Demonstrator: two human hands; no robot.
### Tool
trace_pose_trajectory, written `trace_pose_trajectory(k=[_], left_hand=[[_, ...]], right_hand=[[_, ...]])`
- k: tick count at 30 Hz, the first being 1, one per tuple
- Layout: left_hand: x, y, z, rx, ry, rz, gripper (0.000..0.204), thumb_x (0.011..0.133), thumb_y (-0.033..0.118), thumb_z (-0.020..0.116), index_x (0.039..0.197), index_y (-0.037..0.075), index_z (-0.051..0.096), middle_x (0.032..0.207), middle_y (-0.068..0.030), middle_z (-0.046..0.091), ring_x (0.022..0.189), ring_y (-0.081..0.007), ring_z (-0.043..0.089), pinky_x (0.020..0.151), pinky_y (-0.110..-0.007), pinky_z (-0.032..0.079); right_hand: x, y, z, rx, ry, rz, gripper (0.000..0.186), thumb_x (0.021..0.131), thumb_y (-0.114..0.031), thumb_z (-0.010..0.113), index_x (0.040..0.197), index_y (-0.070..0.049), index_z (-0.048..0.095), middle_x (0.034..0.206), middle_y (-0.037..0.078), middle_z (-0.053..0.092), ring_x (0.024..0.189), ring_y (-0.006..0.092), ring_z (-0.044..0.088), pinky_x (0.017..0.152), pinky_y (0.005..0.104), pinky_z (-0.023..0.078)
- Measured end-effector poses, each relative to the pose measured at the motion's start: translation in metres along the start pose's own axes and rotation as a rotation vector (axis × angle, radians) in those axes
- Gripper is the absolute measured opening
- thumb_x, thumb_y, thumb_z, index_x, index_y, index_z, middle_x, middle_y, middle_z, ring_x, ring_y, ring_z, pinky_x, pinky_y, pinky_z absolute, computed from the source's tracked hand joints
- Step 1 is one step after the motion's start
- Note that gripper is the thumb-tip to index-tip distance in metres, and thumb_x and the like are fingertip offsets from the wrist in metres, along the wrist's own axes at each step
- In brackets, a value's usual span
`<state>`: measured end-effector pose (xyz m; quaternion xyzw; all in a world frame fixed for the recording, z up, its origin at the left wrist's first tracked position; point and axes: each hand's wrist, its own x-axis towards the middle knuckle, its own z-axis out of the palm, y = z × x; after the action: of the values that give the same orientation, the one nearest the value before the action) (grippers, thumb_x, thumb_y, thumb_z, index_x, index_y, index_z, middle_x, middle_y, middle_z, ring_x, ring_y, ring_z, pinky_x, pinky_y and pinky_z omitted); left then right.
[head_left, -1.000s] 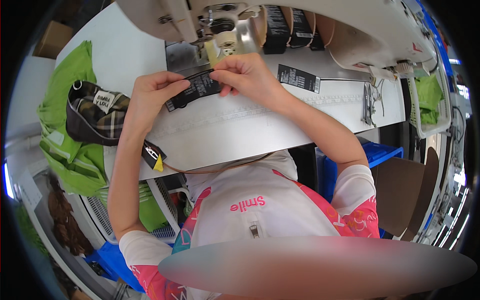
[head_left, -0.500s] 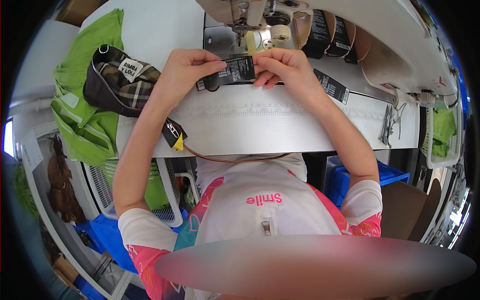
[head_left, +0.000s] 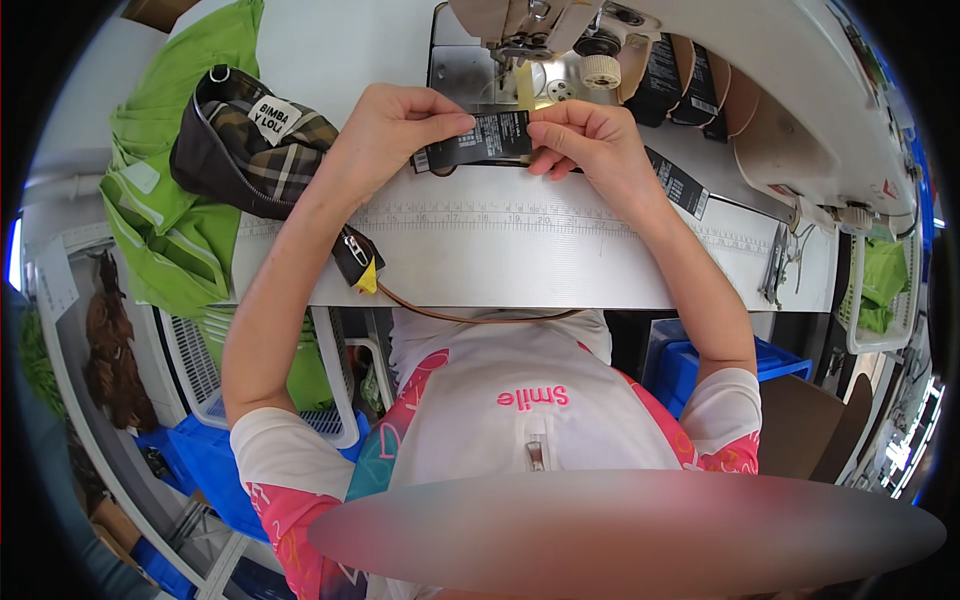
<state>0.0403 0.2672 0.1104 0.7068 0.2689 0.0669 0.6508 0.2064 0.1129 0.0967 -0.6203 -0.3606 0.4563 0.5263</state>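
A black printed care label (head_left: 478, 141) is stretched between my two hands, just in front of the sewing machine's needle area (head_left: 505, 70). My left hand (head_left: 400, 130) pinches its left end between thumb and fingers. The thumb and index finger of my right hand (head_left: 592, 138) are closed on its right end. By my left forearm lies a dark pouch (head_left: 235, 155) with a checked lining and a white sewn-in label. Beside that forearm is a small dark piece with a zipper pull and yellow tip (head_left: 357, 260), from which a brown cord runs along the table edge.
Bright green fabric (head_left: 165, 220) is heaped at the left. Bundled black labels (head_left: 660, 85) stand by the machine arm, and a loose label (head_left: 680, 185) lies under my right forearm. Thread snips (head_left: 774, 262) rest at right. Baskets and a blue bin (head_left: 685, 370) sit below the table.
The whole view has shifted slightly, so the machine sits further right. Both hands keep their pinch on the label, with little movement relative to the table.
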Motion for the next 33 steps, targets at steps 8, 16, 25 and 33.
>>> trace_pose_trajectory(k=[8, 16, 25, 33], left_hand=[[-0.004, 0.003, -0.003, 0.146, 0.055, 0.001, 0.016, 0.082, 0.01, 0.063, 0.089, -0.004, 0.067, 0.071, -0.0033, 0.064, 0.064, -0.0073, 0.058, 0.058, -0.02, 0.044], [-0.005, 0.022, -0.035, 0.404, 0.18, 0.122, 0.018, 0.082, 0.014, 0.064, 0.088, -0.003, 0.068, 0.076, -0.0014, 0.064, 0.069, -0.005, 0.054, 0.065, -0.02, 0.042], [0.033, 0.027, -0.026, 0.496, -0.036, 0.027, 0.024, 0.078, 0.019, 0.066, 0.087, -0.003, 0.068, 0.075, -0.0064, 0.065, 0.07, -0.0098, 0.057, 0.068, -0.023, 0.043], [0.057, 0.012, -0.03, 0.516, -0.078, 0.041, 0.021, 0.076, 0.018, 0.068, 0.083, -0.002, 0.069, 0.074, -0.0064, 0.065, 0.07, -0.0108, 0.056, 0.068, -0.023, 0.043]], right_hand=[[0.0, 0.0, 0.0, -0.057, 0.017, -0.025, 0.017, 0.087, -0.013, 0.059, 0.095, 0.001, 0.063, 0.076, 0.005, 0.065, 0.062, 0.0114, 0.064, 0.051, 0.0206, 0.047], [0.006, 0.014, 0.016, -1.229, 0.045, -0.899, 0.043, 0.079, -0.013, 0.062, 0.12, -0.006, 0.053, 0.123, 0.01, 0.054, 0.114, 0.028, 0.049, 0.094, 0.0374, 0.039], [-0.007, 0.014, -0.009, -1.415, 0.207, -0.759, 0.038, 0.08, -0.023, 0.063, 0.112, -0.003, 0.058, 0.116, 0.01, 0.058, 0.105, 0.0267, 0.053, 0.09, 0.0367, 0.042], [0.009, 0.009, -0.017, -1.309, 0.16, -0.701, 0.032, 0.07, -0.005, 0.061, 0.102, -0.004, 0.06, 0.109, 0.007, 0.06, 0.088, 0.0222, 0.058, 0.074, 0.0311, 0.05]])
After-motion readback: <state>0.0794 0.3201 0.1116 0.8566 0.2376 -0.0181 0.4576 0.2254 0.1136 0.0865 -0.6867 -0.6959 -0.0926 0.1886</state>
